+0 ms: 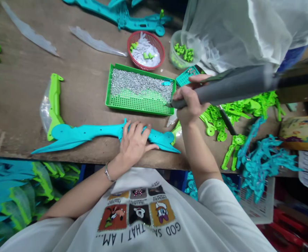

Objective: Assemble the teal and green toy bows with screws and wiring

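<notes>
My left hand (134, 140) lies flat, fingers spread, pressing on a long turquoise plastic toy part (85, 134) at the bench's front edge. My right hand (187, 101) is wrapped round a grey electric screwdriver (230, 89) whose tip sits at the right edge of a green tray (140, 105). The tray holds a heap of small silver screws (140, 84).
A red basket (146, 49) with white and green bits and a clear cup of green pieces (184, 52) stand behind the tray. A lime green part (54, 105) lies left. Green parts (238, 112) and turquoise parts (261, 161) pile up at right. A large plastic bag (248, 28) hangs at upper right.
</notes>
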A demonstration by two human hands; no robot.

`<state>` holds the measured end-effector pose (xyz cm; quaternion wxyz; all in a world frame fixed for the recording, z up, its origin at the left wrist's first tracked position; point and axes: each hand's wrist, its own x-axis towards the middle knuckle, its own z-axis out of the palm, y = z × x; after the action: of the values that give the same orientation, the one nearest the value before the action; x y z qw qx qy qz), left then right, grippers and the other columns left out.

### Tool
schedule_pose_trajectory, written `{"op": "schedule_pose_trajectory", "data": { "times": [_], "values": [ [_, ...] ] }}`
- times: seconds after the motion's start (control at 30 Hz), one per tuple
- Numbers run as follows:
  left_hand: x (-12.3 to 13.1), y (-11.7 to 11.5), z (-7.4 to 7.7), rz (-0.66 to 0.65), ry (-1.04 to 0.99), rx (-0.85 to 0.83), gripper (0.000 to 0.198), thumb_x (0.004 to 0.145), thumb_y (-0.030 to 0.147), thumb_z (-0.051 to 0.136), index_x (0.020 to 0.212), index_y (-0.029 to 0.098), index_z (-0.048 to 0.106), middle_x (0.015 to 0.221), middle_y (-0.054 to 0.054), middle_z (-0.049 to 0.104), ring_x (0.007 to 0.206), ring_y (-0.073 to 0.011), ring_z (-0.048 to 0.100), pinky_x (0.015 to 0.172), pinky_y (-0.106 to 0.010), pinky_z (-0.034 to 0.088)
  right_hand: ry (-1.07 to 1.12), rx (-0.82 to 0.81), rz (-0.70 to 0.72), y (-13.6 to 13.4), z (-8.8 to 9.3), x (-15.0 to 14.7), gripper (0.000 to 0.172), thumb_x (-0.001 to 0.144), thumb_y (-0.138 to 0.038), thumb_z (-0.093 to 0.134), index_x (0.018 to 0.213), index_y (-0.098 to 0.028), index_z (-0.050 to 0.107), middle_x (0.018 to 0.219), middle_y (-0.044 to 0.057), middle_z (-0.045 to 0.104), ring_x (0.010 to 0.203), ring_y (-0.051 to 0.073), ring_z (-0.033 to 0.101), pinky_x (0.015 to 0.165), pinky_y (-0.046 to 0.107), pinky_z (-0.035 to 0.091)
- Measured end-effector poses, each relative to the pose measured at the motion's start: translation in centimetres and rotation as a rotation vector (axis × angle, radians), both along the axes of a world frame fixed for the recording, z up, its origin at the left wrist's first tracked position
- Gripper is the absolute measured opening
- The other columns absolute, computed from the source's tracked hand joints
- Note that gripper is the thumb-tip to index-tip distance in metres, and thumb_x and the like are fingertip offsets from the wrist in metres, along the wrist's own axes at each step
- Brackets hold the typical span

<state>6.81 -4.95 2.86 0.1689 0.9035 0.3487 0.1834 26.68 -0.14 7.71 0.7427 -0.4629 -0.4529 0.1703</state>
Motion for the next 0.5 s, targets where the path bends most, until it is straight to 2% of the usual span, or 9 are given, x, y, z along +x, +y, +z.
{"op": "schedule_pose_trajectory", "data": {
  "times": [0.1,0.23,0.33,0.5],
  "values": [
    [0.0,0.0,-0.1,-0.001,-0.011,-0.01,0.072,0.077,0.063,0.078,0.128,0.013,0.067,0.122,-0.019,0.069,0.121,-0.0367,0.058,0.115,-0.056,0.034,0.003,-0.053,0.072,-4.4,1.8,-0.4,0.021,0.08,-0.035,0.077,0.093,-0.03,0.063,0.055,-0.009,0.048,0.042,0.012,0.051,0.044,0.029,0.045],
    [-0.1,0.0,-0.3,-0.005,-0.038,0.004,0.067,0.081,0.061,0.075,0.128,0.014,0.066,0.123,-0.018,0.069,0.122,-0.0355,0.058,0.116,-0.056,0.033,-0.019,-0.171,0.065,-9.1,2.2,-0.9,0.019,0.081,-0.032,0.076,0.096,-0.029,0.064,0.055,-0.008,0.052,0.043,0.014,0.052,0.042,0.03,0.046],
    [-0.1,0.0,-0.4,-0.009,-0.042,0.028,0.069,0.081,0.062,0.075,0.128,0.012,0.065,0.124,-0.018,0.069,0.122,-0.0354,0.058,0.116,-0.055,0.033,-0.027,-0.213,0.044,-10.4,1.4,-1.1,0.02,0.082,-0.031,0.076,0.097,-0.029,0.063,0.057,-0.008,0.054,0.045,0.014,0.055,0.044,0.029,0.047],
    [-0.1,0.0,-0.5,-0.013,-0.051,0.04,0.071,0.08,0.063,0.075,0.127,0.012,0.065,0.123,-0.018,0.07,0.121,-0.0358,0.059,0.115,-0.055,0.034,-0.025,-0.279,0.022,-11.0,-0.7,-0.5,0.022,0.082,-0.036,0.077,0.098,-0.029,0.063,0.058,-0.007,0.052,0.045,0.014,0.054,0.047,0.03,0.048]
  ]
}}
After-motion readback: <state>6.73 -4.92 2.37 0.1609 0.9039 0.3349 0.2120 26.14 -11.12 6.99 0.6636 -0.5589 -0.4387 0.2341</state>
